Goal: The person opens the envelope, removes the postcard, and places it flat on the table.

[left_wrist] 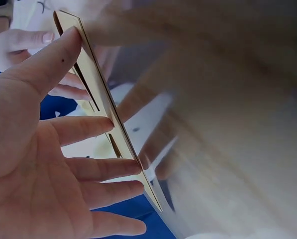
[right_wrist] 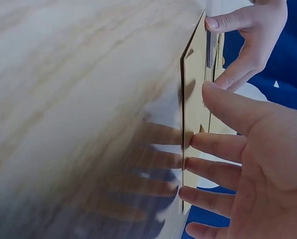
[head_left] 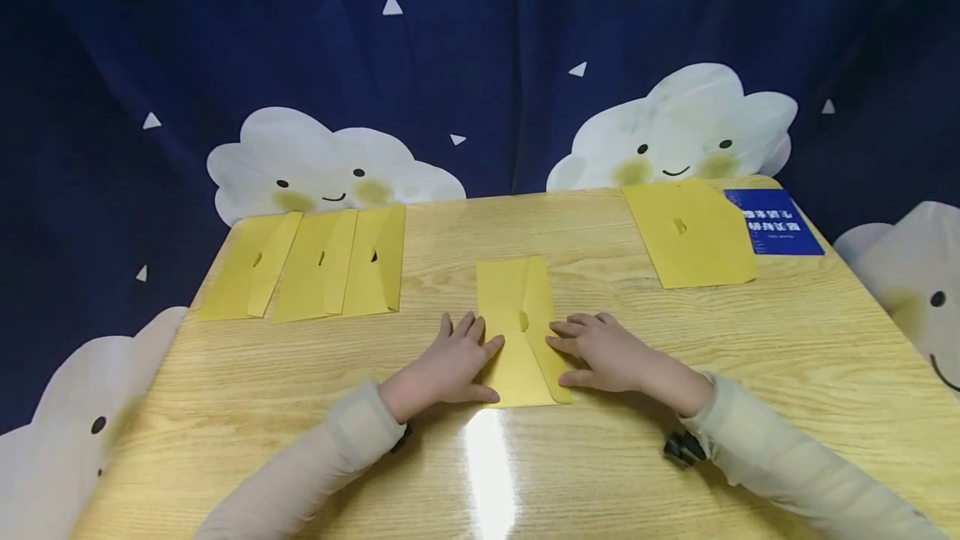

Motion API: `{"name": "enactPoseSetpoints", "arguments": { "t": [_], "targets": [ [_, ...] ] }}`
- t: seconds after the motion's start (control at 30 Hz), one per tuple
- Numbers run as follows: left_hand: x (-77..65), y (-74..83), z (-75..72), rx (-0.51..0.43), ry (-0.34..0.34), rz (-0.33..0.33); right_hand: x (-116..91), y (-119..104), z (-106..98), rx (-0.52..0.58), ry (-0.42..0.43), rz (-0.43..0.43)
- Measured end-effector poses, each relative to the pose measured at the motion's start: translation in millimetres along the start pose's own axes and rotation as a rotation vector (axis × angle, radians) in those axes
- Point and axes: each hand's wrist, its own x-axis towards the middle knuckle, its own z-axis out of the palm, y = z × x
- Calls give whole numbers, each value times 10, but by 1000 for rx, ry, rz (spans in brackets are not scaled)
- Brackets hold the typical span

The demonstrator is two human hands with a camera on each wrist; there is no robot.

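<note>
A yellow envelope (head_left: 517, 365) lies flat on the wooden table, its flap folded over with a small tab tucked in a slot. My left hand (head_left: 453, 361) is at its left edge, fingers spread, fingertips at the paper. At the right edge sits my right hand (head_left: 603, 352), its fingers extended toward the envelope. In the left wrist view the left thumb and fingertips touch the envelope's edge (left_wrist: 101, 89). The right wrist view shows the right fingertips along the opposite edge of the envelope (right_wrist: 193, 99).
Three yellow envelopes (head_left: 371, 273) lie overlapping at the table's back left. Another yellow envelope (head_left: 697, 244) is at the back right, partly over a blue card (head_left: 783, 223) with white lettering. Behind the table (head_left: 300, 390) hangs a dark blue curtain (head_left: 480, 40) with clouds.
</note>
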Motion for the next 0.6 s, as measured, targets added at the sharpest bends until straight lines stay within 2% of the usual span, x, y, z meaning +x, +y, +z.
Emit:
{"name": "enactPoseSetpoints", "arguments": {
  "t": [0.37,0.6],
  "targets": [
    [-52,101,-3,-7,-18,15,-84,-34,-25,54,13,-21],
    [-78,169,-5,16,-29,25,-25,11,-7,83,75,-9]
  ]
}}
